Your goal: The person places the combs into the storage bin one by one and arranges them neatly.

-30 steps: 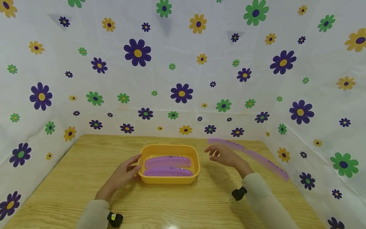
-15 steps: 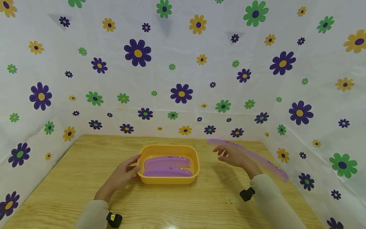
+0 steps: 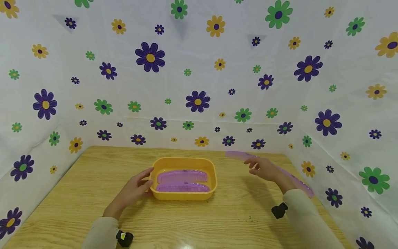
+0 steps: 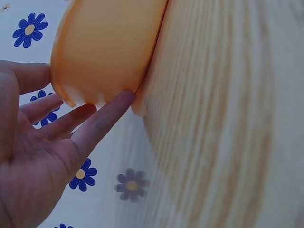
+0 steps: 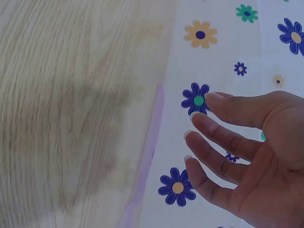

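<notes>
In the head view, an orange-yellow plastic tub (image 3: pixel 183 196) sits on the wooden table with two purple combs inside, a back comb (image 3: pixel 181 175) and a front comb (image 3: pixel 182 187). My left hand (image 3: pixel 134 188) rests its fairly straight fingers and thumb against the tub's left end, with fingertips (image 4: pixel 126 96) on the outer wall. My right hand (image 3: pixel 264 169) hovers over the table right of the tub, fingers loosely bent and holding nothing. Behind it lies another purple comb (image 3: pixel 236 155), partly hidden by the hand. One more purple comb (image 3: pixel 300 183) lies to its right, partly covered by the hand and wrist.
A white cloth (image 3: pixel 174 79) printed with flowers stands behind and at both sides of the wooden table (image 3: pixel 186 221). Some small dark specks (image 3: pixel 250 219) lie on the table at the front right.
My right hand has moved rightward, away from the tub and across the loose combs. The left hand, the tub and all the combs have stayed put.
</notes>
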Demonstrator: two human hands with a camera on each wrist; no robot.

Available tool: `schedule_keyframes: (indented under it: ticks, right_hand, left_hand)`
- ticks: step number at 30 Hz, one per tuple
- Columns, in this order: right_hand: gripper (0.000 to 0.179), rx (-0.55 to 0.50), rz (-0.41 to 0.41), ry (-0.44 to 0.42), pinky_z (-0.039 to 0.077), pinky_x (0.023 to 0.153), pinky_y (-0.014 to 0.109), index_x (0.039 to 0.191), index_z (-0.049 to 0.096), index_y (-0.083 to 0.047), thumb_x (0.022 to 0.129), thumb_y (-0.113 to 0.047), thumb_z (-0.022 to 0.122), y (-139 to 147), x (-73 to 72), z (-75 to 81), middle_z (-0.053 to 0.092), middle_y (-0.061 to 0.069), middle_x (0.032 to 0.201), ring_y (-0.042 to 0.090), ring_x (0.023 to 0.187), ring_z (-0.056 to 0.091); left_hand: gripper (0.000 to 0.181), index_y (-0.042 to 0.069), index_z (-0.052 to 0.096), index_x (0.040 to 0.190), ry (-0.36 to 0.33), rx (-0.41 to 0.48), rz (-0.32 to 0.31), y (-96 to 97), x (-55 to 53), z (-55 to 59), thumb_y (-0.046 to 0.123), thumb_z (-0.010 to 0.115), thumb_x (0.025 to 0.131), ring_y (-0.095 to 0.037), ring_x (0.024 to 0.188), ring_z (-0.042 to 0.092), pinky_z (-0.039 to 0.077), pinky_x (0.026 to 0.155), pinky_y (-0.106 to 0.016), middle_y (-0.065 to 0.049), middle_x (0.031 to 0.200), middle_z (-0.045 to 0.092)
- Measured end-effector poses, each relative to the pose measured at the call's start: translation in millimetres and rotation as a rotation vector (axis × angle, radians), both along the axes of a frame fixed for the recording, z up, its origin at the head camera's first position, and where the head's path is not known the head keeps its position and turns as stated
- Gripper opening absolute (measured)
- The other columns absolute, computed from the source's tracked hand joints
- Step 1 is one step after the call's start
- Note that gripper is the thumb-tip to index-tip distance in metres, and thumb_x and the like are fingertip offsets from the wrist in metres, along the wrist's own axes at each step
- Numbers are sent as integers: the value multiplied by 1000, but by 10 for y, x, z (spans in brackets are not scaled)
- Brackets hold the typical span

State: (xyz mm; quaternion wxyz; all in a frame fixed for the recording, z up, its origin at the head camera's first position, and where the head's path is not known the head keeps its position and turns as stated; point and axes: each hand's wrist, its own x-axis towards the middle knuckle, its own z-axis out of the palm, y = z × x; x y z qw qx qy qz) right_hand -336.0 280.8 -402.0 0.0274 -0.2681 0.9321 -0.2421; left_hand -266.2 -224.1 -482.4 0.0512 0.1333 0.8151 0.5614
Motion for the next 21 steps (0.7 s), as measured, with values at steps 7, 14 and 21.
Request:
schedule_keyframes:
  ticks: [7, 14, 21]
  right_hand:
    - [31, 37, -41, 17, 63, 84, 52, 125, 65, 5, 95, -2, 68, 232, -55, -55, 70, 27, 107, 34, 91, 69]
    - [31, 33, -89, 38, 63, 82, 51, 122, 66, 7, 93, 0, 68, 474, -106, -131, 69, 30, 107, 37, 92, 68]
    - [33, 47, -181, -4, 62, 83, 54, 125, 63, 9, 94, -1, 66, 721, -105, -173, 67, 32, 110, 39, 95, 68]
  left_hand:
    - [60, 4, 28, 162, -2, 4, -2, -17, 6, -5, 16, 52, 109, -52, 138, 52, 65, 89, -39, -30, 164, 31]
    - [59, 2, 28, 162, 8, 8, -14, -25, 2, -20, 16, 51, 109, -53, 137, 52, 65, 89, -40, -31, 163, 31]
    - [58, 6, 30, 162, -11, -34, 29, -6, -4, -23, 16, 51, 109, -49, 137, 53, 64, 90, -36, -27, 165, 33]
